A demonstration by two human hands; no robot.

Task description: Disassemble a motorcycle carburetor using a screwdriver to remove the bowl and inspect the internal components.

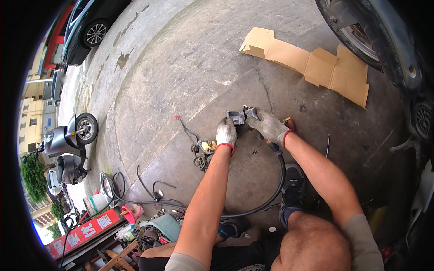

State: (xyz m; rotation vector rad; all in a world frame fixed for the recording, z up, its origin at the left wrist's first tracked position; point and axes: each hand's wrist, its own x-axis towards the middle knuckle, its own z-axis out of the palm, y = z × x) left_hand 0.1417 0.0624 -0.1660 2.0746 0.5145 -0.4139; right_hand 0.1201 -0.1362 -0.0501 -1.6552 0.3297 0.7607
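My left hand (pixel 226 133), in a whitish glove with a red cuff, is closed on a hollow, box-shaped grey metal part (pixel 236 118). My right hand (pixel 268 126), gloved the same way, is closed around a grey tool (pixel 250 111) on the end of a black hose (pixel 282 174); it looks like an air blow gun, though the fingers hide much of it. The tool's front end is right beside the metal part. Left of my left hand lies a small mechanical assembly with a yellow piece (pixel 208 146). A red-handled tool (pixel 290 123) lies behind my right wrist.
Flattened cardboard (pixel 312 67) lies on the concrete at far right, near a vehicle's wheel (pixel 359 40). A thin metal rod (pixel 328 145) lies right of my right forearm. Lower left are a pink cup (pixel 132 212), cables and piled parts. A scooter (pixel 68 140) stands farther left.
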